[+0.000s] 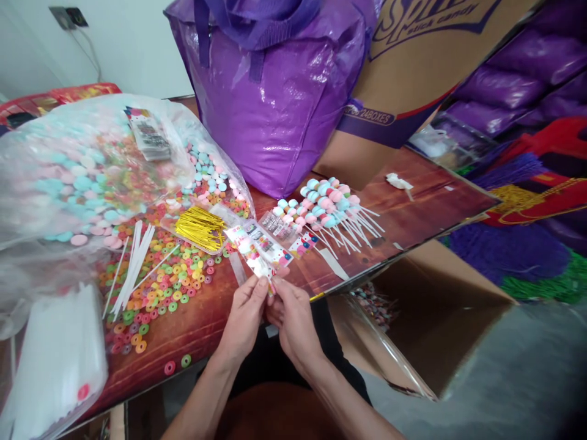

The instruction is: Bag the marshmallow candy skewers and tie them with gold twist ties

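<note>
My left hand [245, 318] and my right hand [293, 321] meet at the table's front edge. Both pinch the lower end of a small clear printed candy bag [257, 250] that slants up and left over the table. Just beyond it lies a bundle of gold twist ties [200, 227]. A heap of marshmallow candy sticks [328, 205] rests to the right of the bag. White sticks [132, 266] lie among loose ring candies [169, 278] to the left.
A big clear plastic bag of pastel candies [87, 165] fills the left. A purple tote [275, 91] and a cardboard carton [413, 67] stand behind. An open cardboard box [435, 318] sits at the right below the wooden table [413, 214]. White packets [55, 360] lie front left.
</note>
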Motion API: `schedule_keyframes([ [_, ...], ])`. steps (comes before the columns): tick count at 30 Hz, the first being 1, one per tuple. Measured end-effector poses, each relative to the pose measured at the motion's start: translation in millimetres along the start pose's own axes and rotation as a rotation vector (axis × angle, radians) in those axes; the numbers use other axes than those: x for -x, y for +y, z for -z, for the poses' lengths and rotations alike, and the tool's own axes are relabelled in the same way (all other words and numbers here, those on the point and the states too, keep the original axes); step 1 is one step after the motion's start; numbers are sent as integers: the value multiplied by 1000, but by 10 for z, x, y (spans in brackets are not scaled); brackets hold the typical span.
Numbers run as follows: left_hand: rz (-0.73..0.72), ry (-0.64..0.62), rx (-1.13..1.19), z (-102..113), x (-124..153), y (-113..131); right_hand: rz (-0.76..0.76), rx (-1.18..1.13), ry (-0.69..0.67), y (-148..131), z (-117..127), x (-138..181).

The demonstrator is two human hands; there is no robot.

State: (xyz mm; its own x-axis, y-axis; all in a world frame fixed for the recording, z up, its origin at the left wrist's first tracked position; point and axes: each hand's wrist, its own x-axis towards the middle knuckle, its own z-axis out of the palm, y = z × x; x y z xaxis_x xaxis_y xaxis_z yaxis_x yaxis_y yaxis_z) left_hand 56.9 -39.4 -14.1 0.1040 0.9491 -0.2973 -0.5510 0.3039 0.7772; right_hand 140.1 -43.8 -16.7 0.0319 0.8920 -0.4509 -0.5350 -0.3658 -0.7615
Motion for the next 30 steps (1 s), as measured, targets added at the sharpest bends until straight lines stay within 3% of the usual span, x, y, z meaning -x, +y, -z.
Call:
schedule_keyframes([
  [7,68,62,58,-52,30,-5,22,22,-20,47,6,5],
  [13,-26,154,193,-94,19,-14,79,74,-128,25,-7,50],
  [23,-62,110,156,15,-47,194,-113,-69,-153,-33,-120,96],
  [30,-62,128,274,87,-119,324,-102,137,-154,-2,41,23],
])
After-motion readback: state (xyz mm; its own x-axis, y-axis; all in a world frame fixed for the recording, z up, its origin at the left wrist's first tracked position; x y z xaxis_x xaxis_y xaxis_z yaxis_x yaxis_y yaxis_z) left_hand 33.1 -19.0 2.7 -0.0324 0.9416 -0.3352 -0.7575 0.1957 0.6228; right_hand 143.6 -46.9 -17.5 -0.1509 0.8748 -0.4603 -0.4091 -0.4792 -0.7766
